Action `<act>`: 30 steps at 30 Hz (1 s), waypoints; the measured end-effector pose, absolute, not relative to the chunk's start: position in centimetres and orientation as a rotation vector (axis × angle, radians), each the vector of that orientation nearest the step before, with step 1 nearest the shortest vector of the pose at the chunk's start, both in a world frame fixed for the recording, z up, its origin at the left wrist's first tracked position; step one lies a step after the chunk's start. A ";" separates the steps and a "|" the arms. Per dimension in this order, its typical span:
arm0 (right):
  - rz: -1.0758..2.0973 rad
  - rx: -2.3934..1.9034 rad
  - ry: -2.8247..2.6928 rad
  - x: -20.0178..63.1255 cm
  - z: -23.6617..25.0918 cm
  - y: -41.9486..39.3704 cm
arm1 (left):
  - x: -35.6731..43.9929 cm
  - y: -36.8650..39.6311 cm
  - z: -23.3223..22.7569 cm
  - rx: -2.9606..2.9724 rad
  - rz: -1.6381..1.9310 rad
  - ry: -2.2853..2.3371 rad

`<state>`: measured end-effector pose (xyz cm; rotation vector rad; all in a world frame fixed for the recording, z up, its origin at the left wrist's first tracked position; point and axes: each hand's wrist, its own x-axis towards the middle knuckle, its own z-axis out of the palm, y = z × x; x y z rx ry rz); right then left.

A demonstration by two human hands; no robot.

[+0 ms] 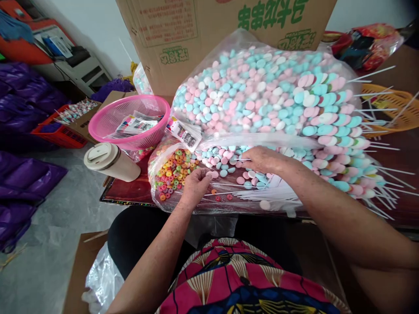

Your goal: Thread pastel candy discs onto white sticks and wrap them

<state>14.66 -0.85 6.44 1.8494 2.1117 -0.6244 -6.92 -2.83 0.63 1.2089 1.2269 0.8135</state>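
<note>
Round pastel candy (214,174) pinched in left hand (195,185); right hand (262,159) grips thin white stick (240,159).

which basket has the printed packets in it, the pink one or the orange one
The round pink plastic mesh basket at left, beside the cardboard box, holds the printed packets; the orange basket at far right shows none.

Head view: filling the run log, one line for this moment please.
left hand: pinching pink candy | right hand: on stick | candy bag behind | basket left

Bystanders around the worktop
Round pink plastic mesh basket (129,120) holding label packets, beige lidded tumbler (111,162) lying beside it, printed cardboard box (183,39) behind.
</note>
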 end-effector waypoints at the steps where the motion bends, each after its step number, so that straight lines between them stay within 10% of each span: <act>1: -0.604 1.845 2.118 14.7 6.4 -1.1 | -6.8 -2.9 0.6 1.220 0.802 1.236; 10: -0.672 1.822 2.252 15.2 5.8 -1.9 | -6.6 -3.2 1.1 1.005 0.824 1.196; 17: -1.504 1.871 2.846 11.6 6.4 -3.7 | -5.8 -3.4 2.9 0.815 0.824 1.054; 30: -1.316 1.841 2.839 10.1 6.9 -5.6 | -7.0 -4.6 4.7 0.781 0.823 0.909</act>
